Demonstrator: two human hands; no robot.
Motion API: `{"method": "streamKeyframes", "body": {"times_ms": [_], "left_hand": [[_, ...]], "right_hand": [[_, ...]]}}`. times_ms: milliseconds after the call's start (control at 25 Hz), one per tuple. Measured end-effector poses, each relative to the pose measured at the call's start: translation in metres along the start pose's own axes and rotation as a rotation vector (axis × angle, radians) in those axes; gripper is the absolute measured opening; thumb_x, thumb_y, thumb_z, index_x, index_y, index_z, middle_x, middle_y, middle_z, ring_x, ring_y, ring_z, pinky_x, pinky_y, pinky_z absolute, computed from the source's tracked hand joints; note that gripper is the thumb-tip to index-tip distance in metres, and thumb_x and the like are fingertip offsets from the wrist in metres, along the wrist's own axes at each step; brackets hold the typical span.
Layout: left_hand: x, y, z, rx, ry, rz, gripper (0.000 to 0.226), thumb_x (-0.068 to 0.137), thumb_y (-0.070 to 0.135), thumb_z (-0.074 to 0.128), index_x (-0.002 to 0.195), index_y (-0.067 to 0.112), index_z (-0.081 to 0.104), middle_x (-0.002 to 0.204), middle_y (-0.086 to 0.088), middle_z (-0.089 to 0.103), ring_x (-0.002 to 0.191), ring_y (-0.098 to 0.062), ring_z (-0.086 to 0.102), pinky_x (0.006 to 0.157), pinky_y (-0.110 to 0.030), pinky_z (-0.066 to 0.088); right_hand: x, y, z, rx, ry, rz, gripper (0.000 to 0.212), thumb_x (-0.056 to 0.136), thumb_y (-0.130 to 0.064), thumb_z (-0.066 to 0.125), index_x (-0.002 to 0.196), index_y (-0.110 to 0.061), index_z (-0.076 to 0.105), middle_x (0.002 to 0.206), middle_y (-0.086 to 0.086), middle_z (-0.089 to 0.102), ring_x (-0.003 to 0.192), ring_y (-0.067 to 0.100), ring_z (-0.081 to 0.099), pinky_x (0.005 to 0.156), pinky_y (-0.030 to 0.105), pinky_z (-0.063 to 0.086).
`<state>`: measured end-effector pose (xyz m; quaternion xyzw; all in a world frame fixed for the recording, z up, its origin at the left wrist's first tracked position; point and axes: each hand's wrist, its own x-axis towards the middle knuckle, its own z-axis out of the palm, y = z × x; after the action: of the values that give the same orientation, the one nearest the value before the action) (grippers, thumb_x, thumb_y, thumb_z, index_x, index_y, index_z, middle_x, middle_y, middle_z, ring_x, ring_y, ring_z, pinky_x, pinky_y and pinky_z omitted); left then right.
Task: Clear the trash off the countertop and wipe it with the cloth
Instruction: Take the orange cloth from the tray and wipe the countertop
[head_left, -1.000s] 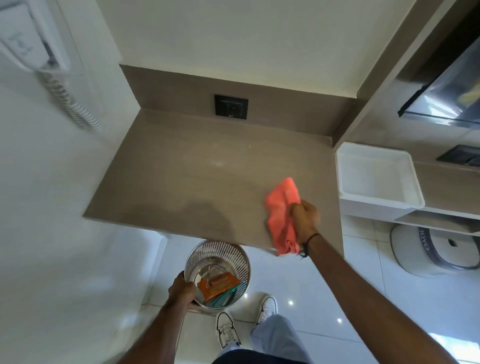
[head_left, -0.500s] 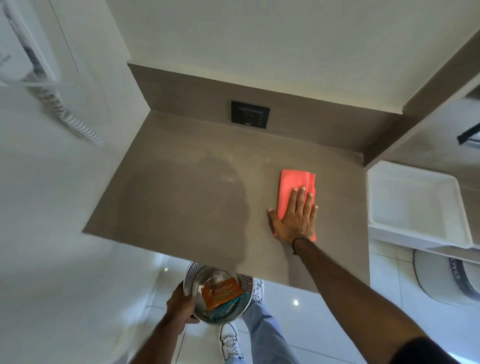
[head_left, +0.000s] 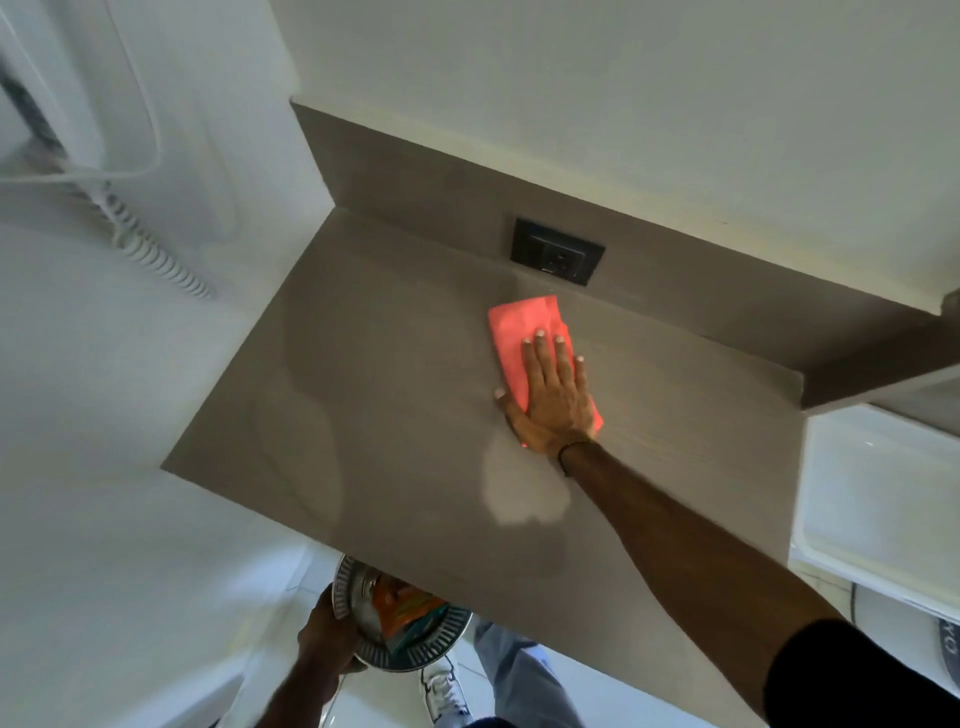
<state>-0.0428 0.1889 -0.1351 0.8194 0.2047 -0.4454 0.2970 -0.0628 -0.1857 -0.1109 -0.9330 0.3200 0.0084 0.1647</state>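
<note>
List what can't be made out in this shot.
- Head view: the metal bin held by the left hand is partly hidden under the countertop edge; its wrappers cannot be read.
- The cloth is partly covered by the right hand.
- The wall unit and coiled cord are motion-blurred.
- The white tray is cut off by the right frame edge.

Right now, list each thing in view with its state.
cloth: flat on countertop, pressed under right hand
right hand: open, fingers spread
left hand: gripping bin rim
bin: below counter edge, holding wrappers
countertop: no trash visible
white tray: empty
</note>
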Motion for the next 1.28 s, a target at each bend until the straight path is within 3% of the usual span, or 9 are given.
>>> {"method": "streamKeyframes", "body": {"times_ms": [280,520,640,840,920,1040,1120,1200,1280], "left_hand": [[-0.003,-0.012,-0.018,-0.054,-0.04,0.051,0.028,0.095,0.029,0.066,0.121,0.017,0.063,0.106,-0.021,0.075,0.084,-0.038,0.078,0.068,-0.056,0.067],[-0.004,-0.033,-0.039,-0.065,-0.1,0.101,0.039,0.092,0.05,0.063,0.117,0.02,0.063,0.11,-0.021,0.074,0.09,-0.04,0.076,0.068,-0.056,0.067],[-0.003,-0.052,-0.048,-0.043,-0.096,0.112,0.038,0.089,0.037,0.067,0.12,0.017,0.062,0.115,-0.024,0.071,0.09,-0.041,0.075,0.065,-0.057,0.066],[-0.009,-0.081,-0.057,0.065,-0.097,0.117,0.033,0.085,0.014,0.066,0.118,0.017,0.066,0.114,-0.021,0.072,0.092,-0.043,0.074,0.058,-0.059,0.065],[-0.008,-0.091,-0.053,0.122,-0.119,0.122,0.031,0.084,0.008,0.067,0.114,0.015,0.068,0.11,-0.022,0.073,0.09,-0.044,0.074,0.056,-0.059,0.065],[-0.009,-0.101,-0.042,0.195,-0.164,0.161,0.028,0.089,0.006,0.062,0.114,0.017,0.068,0.112,-0.023,0.072,0.093,-0.047,0.073,0.06,-0.063,0.064],[-0.011,-0.107,-0.03,0.296,-0.155,0.211,0.028,0.091,0.013,0.06,0.118,0.018,0.067,0.114,-0.022,0.073,0.097,-0.045,0.073,0.067,-0.061,0.065],[-0.021,-0.109,-0.021,0.35,-0.173,0.231,0.028,0.091,0.016,0.062,0.119,0.019,0.064,0.115,-0.021,0.072,0.094,-0.043,0.074,0.061,-0.058,0.066],[-0.03,-0.11,-0.012,0.37,-0.187,0.237,0.027,0.091,0.017,0.064,0.119,0.019,0.063,0.115,-0.02,0.071,0.089,-0.041,0.075,0.056,-0.055,0.066]], "right_hand": [[-0.058,-0.071,0.031,0.245,-0.059,-0.368,0.051,0.097,-0.027,0.049,0.148,-0.022,0.047,0.162,-0.002,0.033,0.155,0.022,0.02,0.124,0.05,0.019],[-0.178,-0.142,0.045,0.463,-0.239,-0.337,0.045,0.097,-0.026,0.048,0.141,-0.028,0.052,0.154,-0.005,0.048,0.148,0.015,0.035,0.125,0.038,0.022],[-0.238,-0.179,0.046,0.706,-0.385,-0.14,0.037,0.091,-0.021,0.051,0.124,-0.023,0.067,0.131,0.002,0.068,0.122,0.021,0.06,0.108,0.041,0.046],[-0.283,-0.172,0.017,1.53,-0.557,0.785,0.04,0.093,-0.013,0.052,0.13,0.0,0.058,0.121,0.03,0.067,0.105,0.046,0.067,0.09,0.047,0.058],[-0.292,-0.146,-0.012,1.66,-0.415,0.83,0.042,0.091,-0.022,0.056,0.128,-0.004,0.061,0.1,0.021,0.074,0.078,0.034,0.071,0.068,0.037,0.061],[-0.292,-0.089,-0.046,1.799,0.005,0.851,0.042,0.089,-0.02,0.056,0.128,-0.006,0.063,0.107,0.02,0.071,0.084,0.032,0.065,0.081,0.044,0.055],[-0.285,-0.048,-0.06,1.711,0.362,0.842,0.034,0.089,-0.015,0.051,0.118,-0.007,0.067,0.099,0.019,0.067,0.084,0.031,0.057,0.076,0.046,0.05],[-0.278,-0.018,-0.064,1.116,0.527,0.819,0.029,0.091,-0.022,0.046,0.11,-0.016,0.067,0.091,0.012,0.066,0.083,0.03,0.058,0.075,0.042,0.047],[-0.273,-0.001,-0.052,0.521,0.216,0.726,0.047,0.101,-0.037,0.039,0.142,-0.016,0.049,0.138,0.017,0.057,0.128,0.035,0.052,0.107,0.05,0.04]]}}
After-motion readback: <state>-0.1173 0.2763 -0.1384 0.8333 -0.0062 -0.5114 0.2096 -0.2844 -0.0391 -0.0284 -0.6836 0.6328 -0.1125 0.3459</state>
